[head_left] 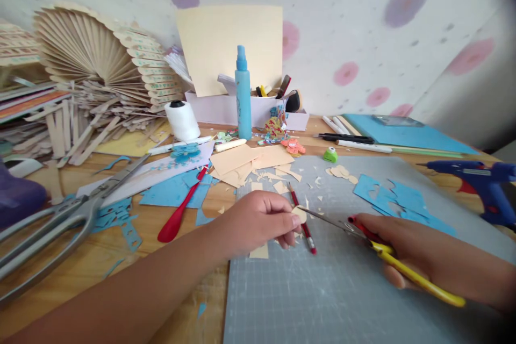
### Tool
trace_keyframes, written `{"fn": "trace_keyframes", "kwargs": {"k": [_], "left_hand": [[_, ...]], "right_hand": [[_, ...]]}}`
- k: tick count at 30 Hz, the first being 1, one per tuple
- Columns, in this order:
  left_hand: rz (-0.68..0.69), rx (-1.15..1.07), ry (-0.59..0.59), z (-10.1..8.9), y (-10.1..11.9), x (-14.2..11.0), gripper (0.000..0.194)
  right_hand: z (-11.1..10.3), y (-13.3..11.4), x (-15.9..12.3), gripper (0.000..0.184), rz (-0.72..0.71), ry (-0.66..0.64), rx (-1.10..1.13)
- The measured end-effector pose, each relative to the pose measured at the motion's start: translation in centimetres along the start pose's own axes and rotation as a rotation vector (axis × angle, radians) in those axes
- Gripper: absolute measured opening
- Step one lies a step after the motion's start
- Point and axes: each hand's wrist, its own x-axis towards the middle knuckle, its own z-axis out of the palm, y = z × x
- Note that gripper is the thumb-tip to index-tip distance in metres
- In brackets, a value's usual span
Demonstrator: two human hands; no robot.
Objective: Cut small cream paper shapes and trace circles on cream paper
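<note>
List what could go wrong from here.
1. The scissors point at the small cream paper piece, close to the fingers of the left hand; a slip might nick one.
2. The pencil lies beside that hand; a nudge could roll it.
3. Dropped, the piece may get lost among similar scraps.
</note>
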Motion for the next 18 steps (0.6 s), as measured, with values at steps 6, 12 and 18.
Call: {"fn": "trace_keyframes", "kwargs": {"k": [6, 12, 18], "left_hand": [[-0.001, 0.184, -0.011, -0.1, 0.3, -0.3, 0.024], [-0.061, 0.332, -0.084, -0.5, 1.1, -0.6, 0.019], [-0.087, 0.394, -0.165, -0.7, 1.4, -0.7, 0.016]], "right_hand": [[-0.4, -0.9, -0.3, 0.020, 0.020, -0.044, 0.035], [-0.3, -1.1, -0.3, 0.019, -0.041, -0.050, 0.054], [-0.4, -1.0, 0.0, 0.014, -0.081, -0.041, -0.030]]}}
